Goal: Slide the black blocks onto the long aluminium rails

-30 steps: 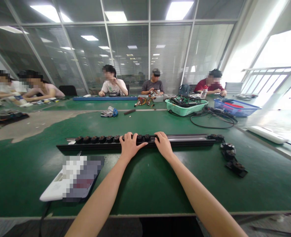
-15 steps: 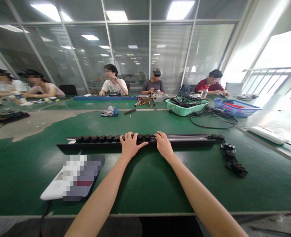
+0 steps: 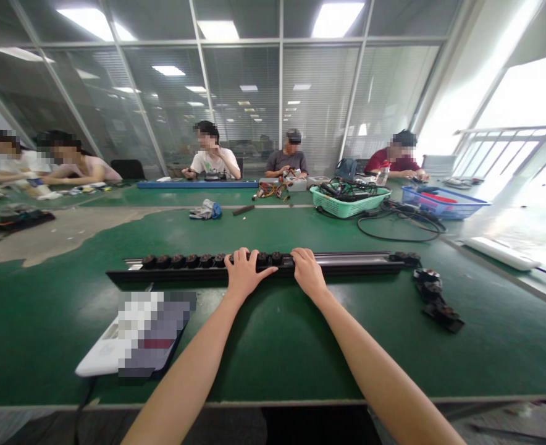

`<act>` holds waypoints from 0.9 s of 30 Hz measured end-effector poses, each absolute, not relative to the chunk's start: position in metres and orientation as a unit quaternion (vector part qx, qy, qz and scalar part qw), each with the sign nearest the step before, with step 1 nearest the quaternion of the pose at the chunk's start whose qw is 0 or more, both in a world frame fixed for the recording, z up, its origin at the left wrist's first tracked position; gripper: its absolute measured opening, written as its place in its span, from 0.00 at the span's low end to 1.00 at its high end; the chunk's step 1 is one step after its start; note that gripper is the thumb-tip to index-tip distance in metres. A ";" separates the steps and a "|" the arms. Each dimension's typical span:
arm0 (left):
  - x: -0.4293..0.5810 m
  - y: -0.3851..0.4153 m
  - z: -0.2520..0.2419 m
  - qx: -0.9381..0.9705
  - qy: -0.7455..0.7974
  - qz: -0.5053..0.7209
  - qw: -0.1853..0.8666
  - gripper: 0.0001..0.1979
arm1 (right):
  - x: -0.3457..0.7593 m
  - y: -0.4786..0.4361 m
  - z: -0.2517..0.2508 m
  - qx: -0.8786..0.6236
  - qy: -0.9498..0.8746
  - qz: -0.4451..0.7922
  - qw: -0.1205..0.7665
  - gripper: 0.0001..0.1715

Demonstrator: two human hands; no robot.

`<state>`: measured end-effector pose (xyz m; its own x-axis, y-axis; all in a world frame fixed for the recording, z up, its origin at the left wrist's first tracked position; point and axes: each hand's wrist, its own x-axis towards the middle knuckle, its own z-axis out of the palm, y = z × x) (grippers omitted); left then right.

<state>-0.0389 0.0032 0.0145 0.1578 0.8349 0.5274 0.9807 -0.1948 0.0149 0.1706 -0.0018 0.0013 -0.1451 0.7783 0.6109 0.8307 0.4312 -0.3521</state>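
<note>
A long black rail (image 3: 361, 269) with a shiny metal channel lies crosswise on the green table in front of me. Several small black blocks with round tops (image 3: 177, 261) sit in a row along its left half. My left hand (image 3: 244, 269) rests over this row with fingers spread and the thumb stretched right along the rail. Just right of the row, my right hand (image 3: 307, 269) bends its fingers down onto the channel; whatever lies under the fingertips is hidden. From the rail's right end a linked chain of similar black blocks (image 3: 428, 283) trails onto the table.
A white device with a blurred screen (image 3: 104, 355) lies front left. Farther back are a grey-blue glove (image 3: 205, 210), a dark strip (image 3: 243, 210), a green basket (image 3: 347, 207) of cables, a blue basket (image 3: 458, 210) and a white power strip (image 3: 502, 254). Several people sit opposite.
My right hand's fingers have curled in slightly at the channel. My left hand and the rail have stayed in place.
</note>
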 end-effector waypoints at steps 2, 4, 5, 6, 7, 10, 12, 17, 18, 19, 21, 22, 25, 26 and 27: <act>-0.039 0.003 0.015 -0.742 -0.611 -0.215 0.172 0.41 | 0.171 -0.002 0.002 -0.534 -0.756 -0.035 0.377 0.27; -0.039 0.003 0.014 -0.742 -0.611 -0.215 0.172 0.41 | 0.171 -0.003 0.003 -0.537 -0.755 -0.036 0.375 0.26; -0.039 0.003 0.014 -0.742 -0.612 -0.215 0.171 0.40 | 0.172 -0.004 0.003 -0.540 -0.753 -0.037 0.374 0.26; -0.039 0.004 0.014 -0.742 -0.612 -0.216 0.169 0.40 | 0.172 -0.004 0.003 -0.542 -0.752 -0.038 0.373 0.25; -0.039 0.004 0.014 -0.742 -0.613 -0.216 0.167 0.40 | 0.172 -0.004 0.004 -0.544 -0.751 -0.039 0.372 0.25; -0.039 0.004 0.014 -0.744 -0.611 -0.218 0.163 0.40 | 0.172 -0.004 0.004 -0.548 -0.749 -0.043 0.370 0.25; -0.039 0.004 0.014 -0.745 -0.609 -0.218 0.165 0.40 | 0.173 -0.004 0.004 -0.550 -0.748 -0.045 0.368 0.24; -0.039 0.003 0.014 -0.744 -0.610 -0.212 0.173 0.40 | 0.173 -0.004 0.004 -0.556 -0.746 -0.045 0.364 0.24; -0.039 0.003 0.014 -0.744 -0.610 -0.211 0.174 0.40 | 0.173 -0.004 0.004 -0.557 -0.745 -0.045 0.364 0.25; -0.039 0.004 0.014 -0.744 -0.609 -0.211 0.176 0.41 | 0.173 -0.004 0.004 -0.557 -0.744 -0.046 0.365 0.25; -0.039 0.004 0.014 -0.744 -0.607 -0.213 0.180 0.41 | 0.173 -0.004 0.004 -0.558 -0.743 -0.047 0.367 0.24; -0.039 0.004 0.014 -0.744 -0.606 -0.213 0.182 0.42 | 0.173 -0.004 0.004 -0.558 -0.742 -0.047 0.368 0.24; -0.039 0.004 0.014 -0.744 -0.606 -0.213 0.184 0.42 | 0.172 -0.004 0.003 -0.558 -0.739 -0.049 0.373 0.23; -0.039 0.004 0.014 -0.744 -0.606 -0.213 0.184 0.42 | 0.172 -0.004 0.003 -0.558 -0.739 -0.050 0.375 0.23; -0.039 0.004 0.014 -0.743 -0.606 -0.214 0.184 0.42 | 0.172 -0.003 0.003 -0.557 -0.738 -0.050 0.377 0.23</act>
<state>-0.0392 0.0040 0.0140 0.1734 0.8227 0.5414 0.9804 -0.1967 -0.0151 0.1724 -0.0034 0.0029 -0.0948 0.7851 0.6121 0.8604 0.3739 -0.3463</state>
